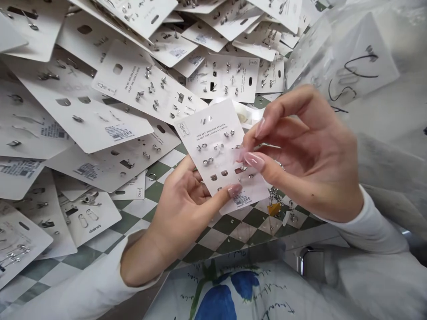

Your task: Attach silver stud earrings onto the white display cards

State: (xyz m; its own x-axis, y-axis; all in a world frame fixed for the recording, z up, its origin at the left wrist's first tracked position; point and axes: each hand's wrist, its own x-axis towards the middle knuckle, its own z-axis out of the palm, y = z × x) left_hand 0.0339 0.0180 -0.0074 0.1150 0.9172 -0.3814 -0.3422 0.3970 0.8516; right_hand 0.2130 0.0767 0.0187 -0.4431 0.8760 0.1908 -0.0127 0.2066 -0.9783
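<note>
A white earring card (218, 133) is tilted up in front of me, its back dotted with metal earring fastenings. My left hand (187, 209) grips its lower edge, thumb over the barcode sticker and fingers behind. Thumb and index finger of my right hand (296, 151) pinch together at the card's right side. Something small, pale and blurred shows at those fingertips, too unclear to name. Part of the card's right edge is hidden behind the right fingers.
Many more earring cards (147, 89) lie overlapping across the checkered table (200, 244). A clear plastic bag (376, 124) with a handwritten label bulges at the right. Behind the card sits a roll of tape (245, 111). Loose metal jewellery (282, 209) lies near the table's front edge.
</note>
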